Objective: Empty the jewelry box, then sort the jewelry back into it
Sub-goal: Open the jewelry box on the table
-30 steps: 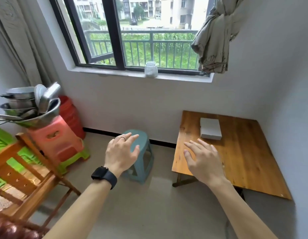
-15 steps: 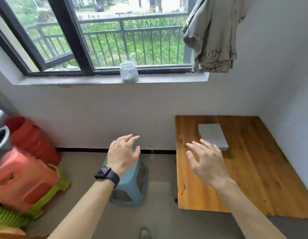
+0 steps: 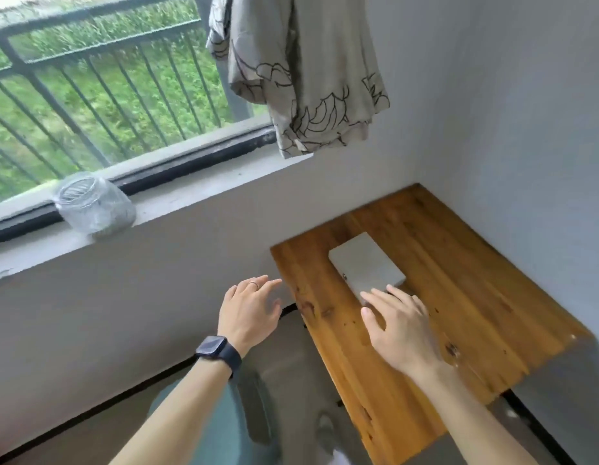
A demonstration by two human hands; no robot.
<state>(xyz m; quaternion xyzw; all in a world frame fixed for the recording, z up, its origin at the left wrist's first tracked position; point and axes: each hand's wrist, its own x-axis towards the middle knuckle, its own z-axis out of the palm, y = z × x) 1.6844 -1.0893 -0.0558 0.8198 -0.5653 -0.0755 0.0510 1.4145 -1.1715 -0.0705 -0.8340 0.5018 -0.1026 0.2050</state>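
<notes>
A flat white jewelry box (image 3: 364,263) lies closed on the far left part of a low wooden table (image 3: 466,303) in the room's corner. My right hand (image 3: 397,325) hovers over the table with fingers spread, its fingertips over the box's near edge; contact cannot be told. My left hand (image 3: 249,308), with a ring and a dark watch on the wrist, is held open in the air left of the table's edge. No jewelry is visible.
A glass jar (image 3: 93,204) stands on the window sill (image 3: 190,199). A patterned cloth (image 3: 305,72) hangs above the table's corner. A blue-green stool (image 3: 224,427) sits below my left arm. White walls border the table at the back and right.
The view has swung right and closer to the table. My right hand has moved forward to the box's near edge. The left hand stays open beside the table.
</notes>
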